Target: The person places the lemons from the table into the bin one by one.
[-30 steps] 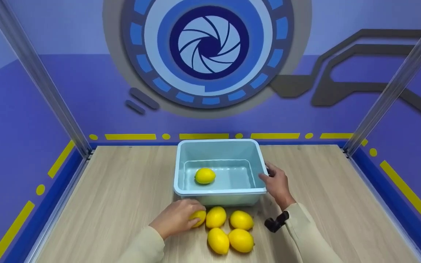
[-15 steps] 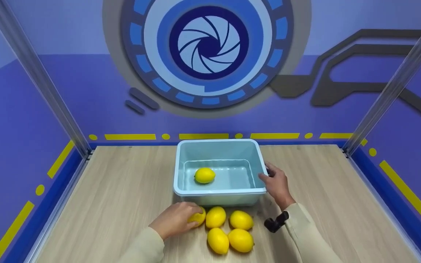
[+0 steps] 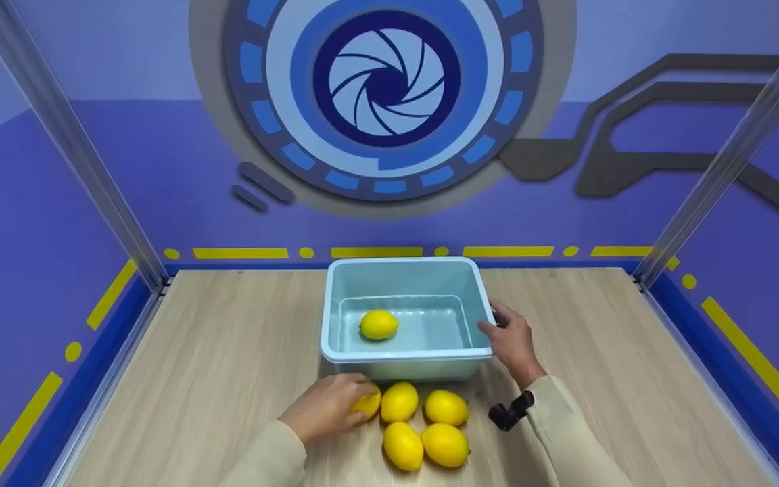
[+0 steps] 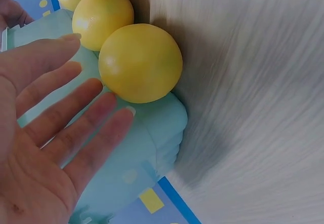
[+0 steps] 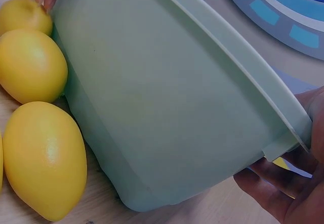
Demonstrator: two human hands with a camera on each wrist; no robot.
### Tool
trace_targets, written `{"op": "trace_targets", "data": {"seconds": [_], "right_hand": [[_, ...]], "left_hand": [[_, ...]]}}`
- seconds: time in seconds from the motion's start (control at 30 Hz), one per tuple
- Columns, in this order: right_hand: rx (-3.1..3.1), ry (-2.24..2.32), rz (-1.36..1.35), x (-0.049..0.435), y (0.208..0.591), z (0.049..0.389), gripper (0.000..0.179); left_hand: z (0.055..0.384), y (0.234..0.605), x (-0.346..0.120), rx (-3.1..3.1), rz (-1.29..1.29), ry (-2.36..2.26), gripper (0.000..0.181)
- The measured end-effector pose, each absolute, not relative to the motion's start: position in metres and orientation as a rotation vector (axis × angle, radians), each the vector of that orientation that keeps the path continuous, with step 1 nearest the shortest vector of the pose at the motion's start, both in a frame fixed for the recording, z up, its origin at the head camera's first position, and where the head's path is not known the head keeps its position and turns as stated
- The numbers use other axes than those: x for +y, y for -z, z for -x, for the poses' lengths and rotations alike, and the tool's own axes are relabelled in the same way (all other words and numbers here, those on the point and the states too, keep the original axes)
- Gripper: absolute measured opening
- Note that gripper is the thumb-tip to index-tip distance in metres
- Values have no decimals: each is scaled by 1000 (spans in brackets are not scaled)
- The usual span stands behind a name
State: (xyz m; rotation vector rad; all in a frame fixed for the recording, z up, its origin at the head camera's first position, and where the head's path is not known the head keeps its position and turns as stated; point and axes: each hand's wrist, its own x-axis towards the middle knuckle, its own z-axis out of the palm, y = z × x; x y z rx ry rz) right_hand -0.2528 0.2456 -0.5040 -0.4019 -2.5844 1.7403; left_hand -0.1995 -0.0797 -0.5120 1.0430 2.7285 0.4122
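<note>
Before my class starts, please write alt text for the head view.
A person's right-hand grip holds the right side of a pale blue tub with one yellow lemon inside, while the left-hand grip touches the leftmost lemon of five in front of it. The tub stands on a wood-grain table before a purple-blue wall.

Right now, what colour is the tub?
Pale blue-green; the tub shows best in the head view.
</note>
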Motion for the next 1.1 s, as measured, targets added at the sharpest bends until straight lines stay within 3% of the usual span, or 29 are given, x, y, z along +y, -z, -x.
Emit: {"op": "trace_targets", "data": {"seconds": [0.57, 1.1], "right_hand": [[-2573, -1719, 376, 244, 504, 253, 58], [-2573, -1722, 403, 245, 506, 253, 58]], "left_hand": [[199, 515, -77, 2780, -1036, -305, 29], [198, 519, -78, 2766, -865, -252, 33]]}}
